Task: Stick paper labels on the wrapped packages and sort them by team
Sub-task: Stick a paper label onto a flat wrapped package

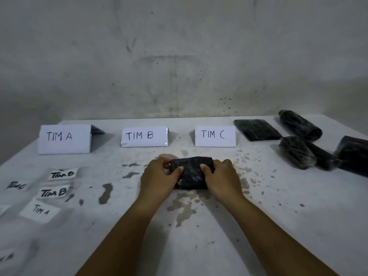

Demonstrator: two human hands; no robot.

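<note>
A black wrapped package (190, 173) lies on the white table in the middle, in front of the TIM B and TIM C signs. My left hand (158, 177) grips its left end and my right hand (222, 179) grips its right end, thumbs on top. Several paper labels lie at the left: TIM B (62, 173), another TIM B (53, 192), TIM C (17, 185) and TIM A (40, 210). Several more black wrapped packages sit at the right: a flat one (256, 129), rolls (300, 124) (296, 152), and one at the edge (353, 154).
Three folded paper signs stand along the back: TIM A (64, 139), TIM B (144, 137), TIM C (215, 136). The table top (199, 226) is white with worn grey patches. A grey wall rises right behind it. More blurred labels (7, 255) lie at the lower left.
</note>
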